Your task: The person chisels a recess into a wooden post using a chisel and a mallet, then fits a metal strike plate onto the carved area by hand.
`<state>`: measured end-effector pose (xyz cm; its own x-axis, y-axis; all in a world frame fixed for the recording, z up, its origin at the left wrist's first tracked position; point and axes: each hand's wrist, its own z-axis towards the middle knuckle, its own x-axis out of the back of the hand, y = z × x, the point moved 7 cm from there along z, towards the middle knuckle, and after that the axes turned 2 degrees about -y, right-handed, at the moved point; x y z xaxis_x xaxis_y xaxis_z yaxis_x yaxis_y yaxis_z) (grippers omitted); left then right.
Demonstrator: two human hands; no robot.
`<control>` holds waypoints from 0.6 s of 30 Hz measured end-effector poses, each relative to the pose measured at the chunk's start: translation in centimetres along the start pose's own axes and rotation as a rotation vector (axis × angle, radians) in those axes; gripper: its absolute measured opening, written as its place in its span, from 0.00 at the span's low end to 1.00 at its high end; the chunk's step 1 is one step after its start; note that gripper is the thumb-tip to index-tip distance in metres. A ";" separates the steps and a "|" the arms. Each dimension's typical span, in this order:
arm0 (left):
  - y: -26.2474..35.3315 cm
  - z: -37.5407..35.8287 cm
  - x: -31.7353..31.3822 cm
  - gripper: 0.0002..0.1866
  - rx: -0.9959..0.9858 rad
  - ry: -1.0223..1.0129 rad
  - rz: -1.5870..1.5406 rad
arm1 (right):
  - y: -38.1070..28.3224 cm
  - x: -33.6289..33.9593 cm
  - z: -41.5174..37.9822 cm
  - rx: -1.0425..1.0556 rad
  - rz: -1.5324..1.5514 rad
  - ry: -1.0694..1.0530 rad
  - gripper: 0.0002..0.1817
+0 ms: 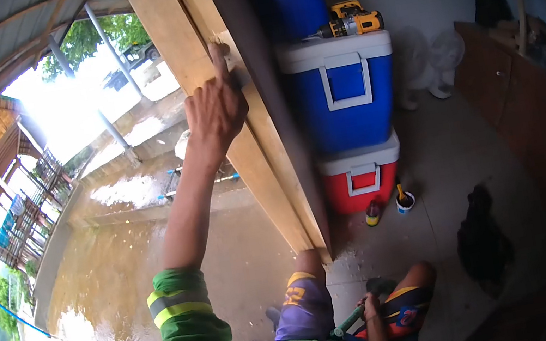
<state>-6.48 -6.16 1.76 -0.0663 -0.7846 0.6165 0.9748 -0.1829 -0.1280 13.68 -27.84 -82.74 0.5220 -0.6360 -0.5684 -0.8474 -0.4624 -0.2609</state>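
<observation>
My left hand (217, 108) reaches up to a pale wooden door frame (282, 183), its index finger stretched out against the wood beside a small notch. The other fingers are curled, and I see nothing held in them. A green band with grey and yellow stripes circles the sleeve of that arm. Low down by my knee, my right hand (370, 308) is closed around a green-handled tool (348, 323). Its kind is not clear, as my hand and body hide part of it.
Right of the frame stand stacked coolers, blue (353, 90) over red (360, 181), with a yellow cordless drill (358, 20) on top. A small bottle (373, 214) and a tub with a brush (404, 202) are on the floor. A dark cloth (485, 244) lies rightward. Outside is wet concrete (111, 275).
</observation>
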 end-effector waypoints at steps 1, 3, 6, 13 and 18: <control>-0.5 0.2 -1.5 0.38 0.005 -0.023 0.046 | -0.6 0.7 0.1 0.110 -0.090 0.094 0.18; -0.1 -1.3 -3.6 0.39 -0.059 -0.006 0.133 | -3.0 0.7 0.5 0.402 -0.317 0.315 0.19; 2.0 -6.1 -6.7 0.26 -0.207 -0.301 0.129 | -7.3 -3.5 1.9 0.914 -0.567 0.517 0.21; 8.4 -27.5 -16.5 0.16 -0.269 -1.018 -1.008 | -9.1 -5.9 4.3 0.914 -0.649 0.530 0.34; 13.6 -47.3 -36.0 0.24 0.225 -1.141 -0.869 | -6.1 -3.2 5.0 0.444 -0.862 0.589 0.43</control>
<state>-0.91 -8.46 -58.90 -0.5445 0.4322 0.7188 0.7353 -0.1664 0.6571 16.71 -19.88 -83.21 0.8130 -0.4580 0.3595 -0.0818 -0.7011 -0.7083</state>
